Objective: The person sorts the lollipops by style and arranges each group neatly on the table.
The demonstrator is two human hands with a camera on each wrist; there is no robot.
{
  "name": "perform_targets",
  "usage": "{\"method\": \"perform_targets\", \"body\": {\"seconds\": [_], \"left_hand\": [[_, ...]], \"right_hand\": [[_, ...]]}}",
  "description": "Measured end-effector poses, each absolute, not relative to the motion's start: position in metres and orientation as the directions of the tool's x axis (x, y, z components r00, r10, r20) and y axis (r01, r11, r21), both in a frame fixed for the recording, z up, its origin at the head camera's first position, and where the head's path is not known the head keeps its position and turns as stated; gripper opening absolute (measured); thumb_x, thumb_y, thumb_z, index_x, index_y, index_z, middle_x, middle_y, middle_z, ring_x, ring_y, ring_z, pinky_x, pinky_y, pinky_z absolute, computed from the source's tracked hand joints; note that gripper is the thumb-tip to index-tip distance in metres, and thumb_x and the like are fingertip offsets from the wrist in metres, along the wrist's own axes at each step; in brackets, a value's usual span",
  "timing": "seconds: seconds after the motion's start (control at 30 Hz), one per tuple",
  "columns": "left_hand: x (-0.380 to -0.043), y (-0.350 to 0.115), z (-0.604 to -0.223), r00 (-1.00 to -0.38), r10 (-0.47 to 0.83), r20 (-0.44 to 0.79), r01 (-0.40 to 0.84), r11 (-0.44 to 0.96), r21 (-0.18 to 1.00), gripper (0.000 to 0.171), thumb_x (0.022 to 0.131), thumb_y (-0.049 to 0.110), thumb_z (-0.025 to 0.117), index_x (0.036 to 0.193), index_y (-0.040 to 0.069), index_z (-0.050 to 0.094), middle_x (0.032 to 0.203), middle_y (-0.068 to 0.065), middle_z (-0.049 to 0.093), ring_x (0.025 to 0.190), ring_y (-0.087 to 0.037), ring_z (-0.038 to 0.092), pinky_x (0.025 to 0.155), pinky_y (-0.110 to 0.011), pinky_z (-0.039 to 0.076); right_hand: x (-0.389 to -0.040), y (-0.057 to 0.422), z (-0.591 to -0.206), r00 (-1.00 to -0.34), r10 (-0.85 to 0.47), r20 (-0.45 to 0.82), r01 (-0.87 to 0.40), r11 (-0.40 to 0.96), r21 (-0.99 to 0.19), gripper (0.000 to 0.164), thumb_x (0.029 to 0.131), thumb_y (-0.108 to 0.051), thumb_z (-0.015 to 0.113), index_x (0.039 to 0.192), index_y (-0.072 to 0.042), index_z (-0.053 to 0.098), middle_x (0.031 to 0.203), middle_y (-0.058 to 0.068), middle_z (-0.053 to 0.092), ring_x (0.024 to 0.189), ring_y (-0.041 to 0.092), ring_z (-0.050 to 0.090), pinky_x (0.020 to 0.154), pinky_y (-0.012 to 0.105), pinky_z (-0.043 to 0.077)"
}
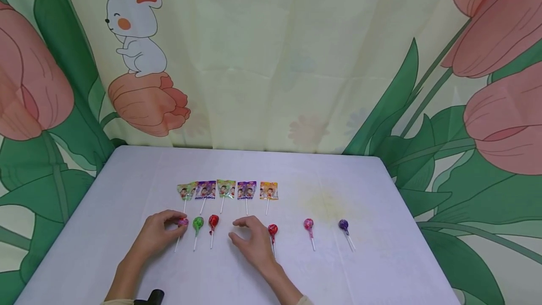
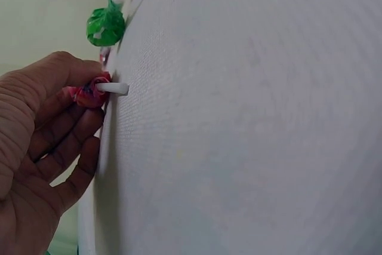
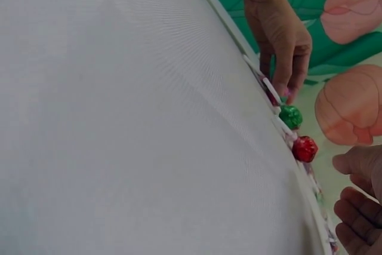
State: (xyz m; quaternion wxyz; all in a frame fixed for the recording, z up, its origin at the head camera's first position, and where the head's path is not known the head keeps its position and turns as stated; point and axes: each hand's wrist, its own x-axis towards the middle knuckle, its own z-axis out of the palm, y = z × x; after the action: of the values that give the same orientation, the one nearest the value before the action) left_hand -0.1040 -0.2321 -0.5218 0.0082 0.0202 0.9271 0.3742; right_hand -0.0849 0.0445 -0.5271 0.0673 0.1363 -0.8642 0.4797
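At the left end of the front row, my left hand (image 1: 155, 232) pinches a pink-wrapped lollipop (image 2: 89, 92) by its round head between thumb and fingers. Its white stick points toward the table's near edge. Just right of it lie a green lollipop (image 1: 197, 223) and a red lollipop (image 1: 213, 220). My right hand (image 1: 256, 244) hovers low over the cloth to the right of these, thumb and fingers apart with nothing between them. Beside that hand, a second red lollipop (image 1: 273, 229) is partly covered by it. Farther right are another pink lollipop (image 1: 308, 224) and a purple one (image 1: 343, 225).
Behind the front row stands a line of several lollipops in flat printed wrappers, from a green one (image 1: 185, 191) to an orange one (image 1: 268, 191). A white cloth covers the table (image 1: 372, 267). A patterned curtain (image 1: 254, 60) hangs behind its far edge.
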Motion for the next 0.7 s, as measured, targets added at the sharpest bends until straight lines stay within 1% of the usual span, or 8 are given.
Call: {"method": "perform_targets", "body": {"seconds": [0.2, 0.27, 0.43, 0.7], "left_hand": [[-0.101, -0.234, -0.525, -0.998, 0.032, -0.047, -0.01, 0.722, 0.691, 0.028, 0.085, 0.01, 0.081, 0.111, 0.003, 0.074, 0.099, -0.003, 0.073, 0.099, -0.027, 0.067, 0.095, -0.052, 0.057], [-0.101, -0.234, -0.525, -0.998, 0.038, -0.048, -0.006, 0.722, 0.692, 0.028, 0.086, 0.011, 0.081, 0.111, 0.003, 0.074, 0.1, -0.003, 0.073, 0.099, -0.027, 0.067, 0.095, -0.052, 0.057], [-0.103, -0.233, -0.523, -0.999, 0.043, -0.023, 0.015, 0.717, 0.697, 0.028, 0.087, 0.012, 0.08, 0.112, 0.003, 0.074, 0.101, -0.004, 0.072, 0.102, -0.029, 0.067, 0.096, -0.053, 0.056], [-0.104, -0.232, -0.521, -0.999, 0.047, -0.006, 0.03, 0.721, 0.693, 0.027, 0.086, 0.01, 0.08, 0.112, 0.002, 0.074, 0.101, -0.005, 0.073, 0.102, -0.03, 0.067, 0.095, -0.053, 0.056]], "right_hand": [[-0.074, 0.054, -0.526, -0.967, -0.162, 0.197, -0.253, 0.518, -0.817, 0.022, 0.087, -0.017, 0.082, 0.107, -0.016, 0.073, 0.105, -0.007, 0.07, 0.1, 0.014, 0.067, 0.09, 0.03, 0.057], [-0.072, 0.057, -0.525, -0.965, -0.164, 0.204, -0.26, 0.514, -0.818, 0.022, 0.087, -0.016, 0.081, 0.108, -0.016, 0.073, 0.105, -0.007, 0.07, 0.1, 0.016, 0.067, 0.09, 0.031, 0.057], [-0.072, 0.067, -0.523, -0.95, -0.151, 0.274, -0.313, 0.496, -0.81, 0.024, 0.085, -0.011, 0.082, 0.107, -0.015, 0.073, 0.104, -0.005, 0.071, 0.098, 0.02, 0.068, 0.088, 0.038, 0.058], [-0.072, 0.083, -0.524, -0.921, -0.108, 0.375, -0.377, 0.494, -0.783, 0.027, 0.08, -0.006, 0.085, 0.103, -0.013, 0.073, 0.101, -0.004, 0.072, 0.094, 0.017, 0.069, 0.085, 0.041, 0.059]]}}
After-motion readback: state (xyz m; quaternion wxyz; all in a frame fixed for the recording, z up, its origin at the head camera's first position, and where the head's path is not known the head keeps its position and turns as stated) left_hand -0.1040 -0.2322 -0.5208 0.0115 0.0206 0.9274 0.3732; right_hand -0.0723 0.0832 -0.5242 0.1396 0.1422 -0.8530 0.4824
